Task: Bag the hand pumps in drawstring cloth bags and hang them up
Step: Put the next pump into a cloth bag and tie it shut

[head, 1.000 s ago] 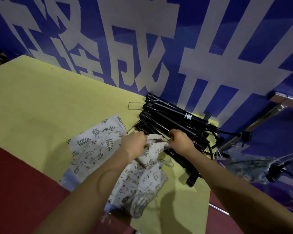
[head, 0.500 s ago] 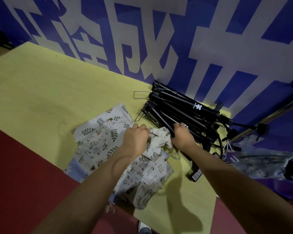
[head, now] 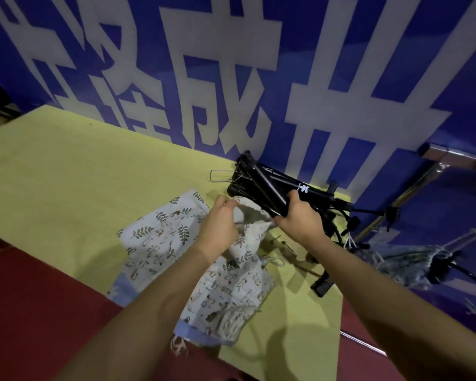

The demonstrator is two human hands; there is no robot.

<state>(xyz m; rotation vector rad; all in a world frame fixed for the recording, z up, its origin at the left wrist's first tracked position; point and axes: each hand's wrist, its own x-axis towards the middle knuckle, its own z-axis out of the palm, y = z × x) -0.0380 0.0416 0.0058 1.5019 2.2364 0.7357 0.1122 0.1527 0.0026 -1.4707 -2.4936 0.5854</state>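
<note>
Right hand (head: 297,218) grips a black hand pump (head: 267,192), centre-right of frame, over the pump pile (head: 313,199). Long axis diagonal: far end upper left, near end lower right at the palm. Left hand (head: 220,224) pinches the mouth of the printed drawstring bag (head: 231,287), just left of the pump. Versus 0.5 s ago: pump lifted off the pile, bag mouth raised toward it.

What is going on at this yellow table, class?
A person is bagging hand pumps. The left hand holds open the mouth of a printed cloth bag, while the right hand grips a black pump and aims its end at the opening. More pumps lie piled by the blue banner.
</note>
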